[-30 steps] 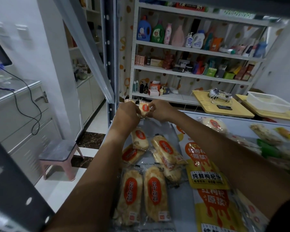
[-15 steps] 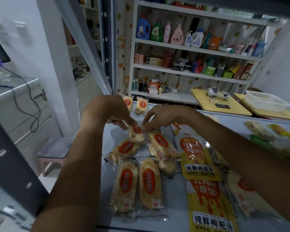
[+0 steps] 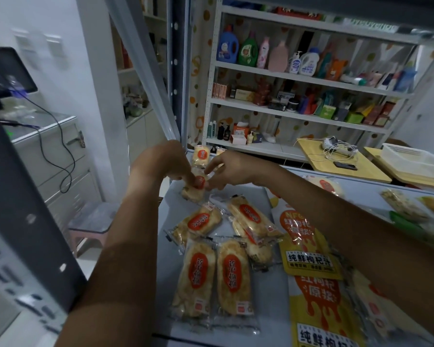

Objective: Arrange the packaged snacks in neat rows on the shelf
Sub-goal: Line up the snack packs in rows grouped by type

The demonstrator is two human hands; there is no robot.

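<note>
Two hands: left hand [image 3: 164, 164] and right hand [image 3: 229, 170] meet over the shelf [image 3: 266, 309]; fingers of each pinch one snack pack [image 3: 194, 187]
Shelf: pale, flat; other packs lie nearer the camera
Held pack: low over the far shelf end, between both hands; another pack [image 3: 201, 154] stands just behind

A second ago both hands were up at the far end of the shelf [image 3: 236, 201], setting a snack packet [image 3: 201, 154] upright near the top centre of the frame. Since then the left hand [image 3: 166, 164] and right hand [image 3: 232, 171] have drawn back toward the middle and now pinch another packet [image 3: 194, 187] between their fingertips, lifted out of the loose pile [image 3: 236, 221].
</note>
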